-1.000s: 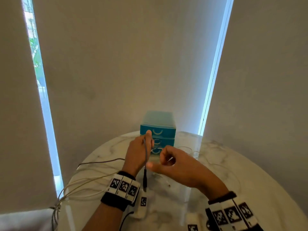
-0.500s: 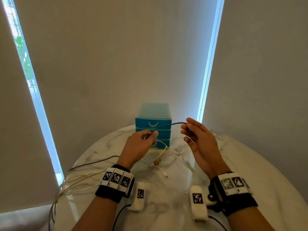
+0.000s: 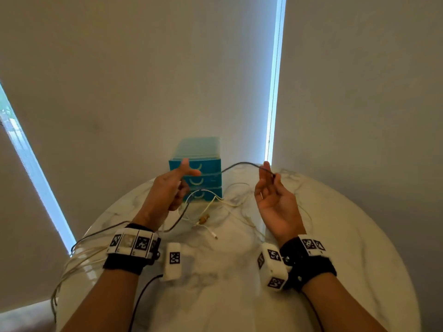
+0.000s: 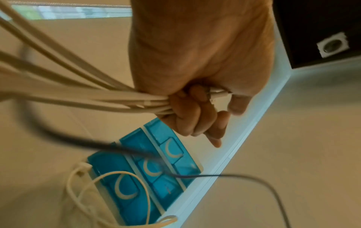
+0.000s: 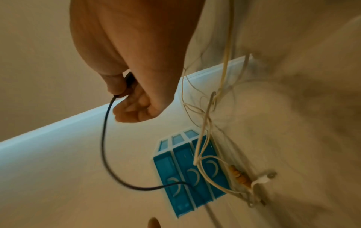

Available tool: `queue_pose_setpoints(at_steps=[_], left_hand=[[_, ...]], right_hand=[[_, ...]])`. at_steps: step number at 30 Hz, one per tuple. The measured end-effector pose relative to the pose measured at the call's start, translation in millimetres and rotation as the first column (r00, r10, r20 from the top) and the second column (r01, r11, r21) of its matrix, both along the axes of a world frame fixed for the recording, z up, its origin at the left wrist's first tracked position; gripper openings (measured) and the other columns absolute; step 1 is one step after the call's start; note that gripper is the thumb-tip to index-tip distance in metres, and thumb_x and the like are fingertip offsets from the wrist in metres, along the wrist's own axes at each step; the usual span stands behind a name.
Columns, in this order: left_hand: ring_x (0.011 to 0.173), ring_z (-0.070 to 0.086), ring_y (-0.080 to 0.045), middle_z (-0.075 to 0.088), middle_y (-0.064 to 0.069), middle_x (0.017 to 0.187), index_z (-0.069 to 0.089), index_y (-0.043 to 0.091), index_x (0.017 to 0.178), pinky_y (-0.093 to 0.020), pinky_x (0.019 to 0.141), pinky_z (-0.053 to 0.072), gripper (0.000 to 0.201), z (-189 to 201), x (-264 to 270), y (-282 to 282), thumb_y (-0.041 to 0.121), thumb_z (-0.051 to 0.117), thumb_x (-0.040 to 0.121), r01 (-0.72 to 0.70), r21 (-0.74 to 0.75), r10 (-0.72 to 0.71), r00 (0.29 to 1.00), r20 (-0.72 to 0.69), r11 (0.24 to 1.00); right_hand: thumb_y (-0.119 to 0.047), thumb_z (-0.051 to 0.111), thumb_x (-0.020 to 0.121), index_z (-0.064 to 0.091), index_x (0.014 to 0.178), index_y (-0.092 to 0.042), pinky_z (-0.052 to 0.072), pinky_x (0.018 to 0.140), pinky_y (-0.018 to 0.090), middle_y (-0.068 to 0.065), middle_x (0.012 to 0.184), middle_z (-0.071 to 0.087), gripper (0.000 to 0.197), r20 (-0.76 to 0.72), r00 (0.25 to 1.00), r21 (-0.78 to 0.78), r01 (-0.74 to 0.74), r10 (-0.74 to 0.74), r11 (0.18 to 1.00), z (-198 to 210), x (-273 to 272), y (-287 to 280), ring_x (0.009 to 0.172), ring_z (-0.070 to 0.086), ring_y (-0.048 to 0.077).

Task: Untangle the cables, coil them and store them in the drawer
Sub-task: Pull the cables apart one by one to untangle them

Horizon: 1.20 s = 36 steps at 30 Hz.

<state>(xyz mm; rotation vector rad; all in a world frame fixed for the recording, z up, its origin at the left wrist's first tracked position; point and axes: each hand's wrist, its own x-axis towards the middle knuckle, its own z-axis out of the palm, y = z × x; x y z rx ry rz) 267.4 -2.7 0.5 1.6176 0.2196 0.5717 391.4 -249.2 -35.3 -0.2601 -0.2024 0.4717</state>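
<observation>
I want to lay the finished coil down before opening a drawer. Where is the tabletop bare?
Bare marble table lies right of the right hand, out to the rim, and near the person between the wrists. It is crowded in front of the blue drawer unit, where white cables tangle, and along the left rim, where cables hang over.

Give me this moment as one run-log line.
left hand: grips white cable bundle | right hand: pinches black cable end | blue drawer unit: all drawers shut
</observation>
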Motion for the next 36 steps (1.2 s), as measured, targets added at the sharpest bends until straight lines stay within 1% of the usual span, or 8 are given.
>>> queue_pose_setpoints(at_steps=[4,6,8,11,16,22,29,36], left_hand=[[0.044,0.020,-0.010,0.030,0.000,0.055,0.081,0.007,0.101,-0.027,0.047,0.012,0.086,13,7,-6,0.079,0.034,0.101,0.060,-0.096,-0.061,0.998,-0.003,0.994],[0.043,0.018,-0.010,0.028,0.003,0.053,0.080,0.010,0.097,-0.025,0.047,0.011,0.091,25,10,-13,0.085,0.030,0.098,0.062,-0.101,-0.067,0.997,-0.038,0.993],[0.044,0.019,-0.009,0.029,0.005,0.053,0.076,0.009,0.101,-0.021,0.042,0.015,0.098,39,13,-22,0.092,0.025,0.092,0.078,-0.085,-0.083,0.995,-0.061,0.993],[0.046,0.022,-0.010,0.034,0.004,0.058,0.074,0.008,0.108,-0.021,0.042,0.017,0.106,52,19,-37,0.099,0.024,0.084,0.074,-0.046,-0.077,0.994,-0.074,0.996],[0.049,0.028,-0.012,0.040,-0.001,0.062,0.073,0.006,0.106,-0.023,0.044,0.023,0.109,35,25,-56,0.104,0.035,0.076,0.041,-0.117,-0.050,0.996,-0.070,0.992],[0.073,0.069,-0.013,0.078,-0.004,0.093,0.073,0.015,0.103,-0.026,0.057,0.051,0.063,21,32,-68,0.071,0.084,0.076,0.030,0.180,-0.009,0.993,-0.116,0.983],[0.103,0.070,-0.017,0.075,0.002,0.104,0.076,0.018,0.099,-0.032,0.086,0.057,0.042,30,46,-63,0.057,0.060,0.104,-0.055,0.324,0.086,0.993,-0.083,0.945],[0.074,0.059,-0.008,0.064,0.010,0.074,0.074,0.025,0.089,-0.028,0.078,0.052,0.062,30,49,-75,0.079,0.044,0.097,0.252,0.454,-0.140,0.954,-0.265,0.855]], right_hand=[[-0.007,0.053,0.106,0.064,0.109,-0.015,0.051,0.061,0.020,-0.002,0.091,0.066,0.014,0.113,0.994,-0.106,-0.003,0.015,0.994,7,4,0,0.078,0.066,0.009],[-0.008,0.054,0.103,0.064,0.119,-0.014,0.042,0.054,0.019,-0.003,0.082,0.057,0.019,0.243,0.969,-0.338,0.035,0.052,0.941,6,-4,10,0.068,0.053,0.008],[-0.017,0.052,0.111,0.068,0.133,-0.012,0.044,0.058,0.020,0.001,0.087,0.062,0.027,0.398,0.910,-0.551,0.139,0.113,0.823,-2,-15,24,0.071,0.054,0.008],[-0.028,0.063,0.107,0.079,0.125,-0.019,0.050,0.069,0.022,-0.002,0.087,0.072,0.026,0.564,0.814,-0.650,0.330,0.143,0.685,-9,-31,37,0.075,0.059,0.007],[-0.022,0.083,0.093,0.075,0.110,-0.001,0.058,0.076,0.029,0.015,0.093,0.080,0.028,0.572,0.820,-0.574,0.378,0.025,0.726,-1,-51,47,0.081,0.076,0.019],[-0.011,0.082,0.092,0.063,0.106,0.009,0.065,0.080,0.033,0.025,0.098,0.079,0.031,0.521,0.853,-0.552,0.315,0.025,0.772,-2,-63,54,0.088,0.080,0.031],[-0.021,0.088,0.088,0.064,0.120,0.000,0.062,0.069,0.027,0.023,0.110,0.076,0.045,0.511,0.839,-0.694,0.275,0.186,0.665,-1,-63,57,0.083,0.077,0.022],[-0.013,0.083,0.092,0.072,0.118,-0.015,0.065,0.087,0.031,0.005,0.102,0.082,0.028,0.529,0.770,-0.755,0.237,0.356,0.611,-2,-60,50,0.095,0.080,0.022]])
